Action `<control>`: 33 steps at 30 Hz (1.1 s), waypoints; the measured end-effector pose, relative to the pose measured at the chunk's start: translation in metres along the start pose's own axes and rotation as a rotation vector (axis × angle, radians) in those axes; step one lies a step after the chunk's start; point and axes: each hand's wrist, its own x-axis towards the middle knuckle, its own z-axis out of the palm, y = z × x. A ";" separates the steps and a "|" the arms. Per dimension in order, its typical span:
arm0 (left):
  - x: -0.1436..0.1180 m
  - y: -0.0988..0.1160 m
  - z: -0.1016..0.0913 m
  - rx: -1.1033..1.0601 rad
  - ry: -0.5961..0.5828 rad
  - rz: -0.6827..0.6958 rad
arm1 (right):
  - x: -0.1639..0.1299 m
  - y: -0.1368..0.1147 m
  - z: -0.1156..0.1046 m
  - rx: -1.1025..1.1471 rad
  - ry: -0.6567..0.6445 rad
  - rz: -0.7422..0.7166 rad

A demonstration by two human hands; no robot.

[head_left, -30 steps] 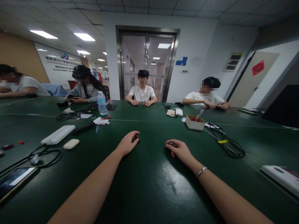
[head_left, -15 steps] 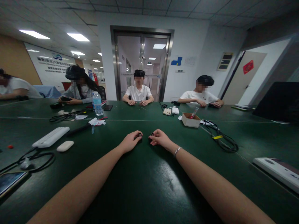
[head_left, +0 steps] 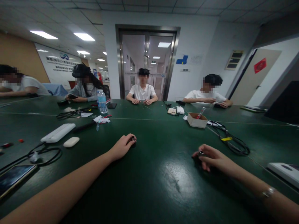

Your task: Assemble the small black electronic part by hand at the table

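While left hand [head_left: 121,146] pinches small dark ring-shaped part [head_left: 132,138], right hand [head_left: 211,158] fingertips grip small metal-topped dark piece [head_left: 201,153]; keep your wrists planted on glossy green table [head_left: 163,180].

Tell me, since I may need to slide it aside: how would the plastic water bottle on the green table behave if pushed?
The water bottle stands upright, tall and narrow, so a push near the cap would probably tip it. It looks partly full, so likely fairly light. Once down, its round body would probably roll on the smooth table.
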 end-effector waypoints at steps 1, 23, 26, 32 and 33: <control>-0.001 0.001 -0.001 -0.001 -0.009 0.004 | -0.012 0.003 -0.011 -0.015 0.059 0.025; 0.000 0.006 0.000 0.084 -0.034 0.056 | -0.051 0.009 -0.092 -0.218 0.222 0.202; -0.001 0.008 -0.001 0.081 -0.037 0.053 | -0.051 0.014 -0.092 -0.254 0.278 0.156; -0.001 0.008 -0.002 0.075 -0.048 0.038 | -0.069 0.002 -0.105 -0.273 0.228 0.258; -0.001 0.008 -0.002 0.075 -0.048 0.040 | -0.071 -0.001 -0.108 -0.259 0.194 0.292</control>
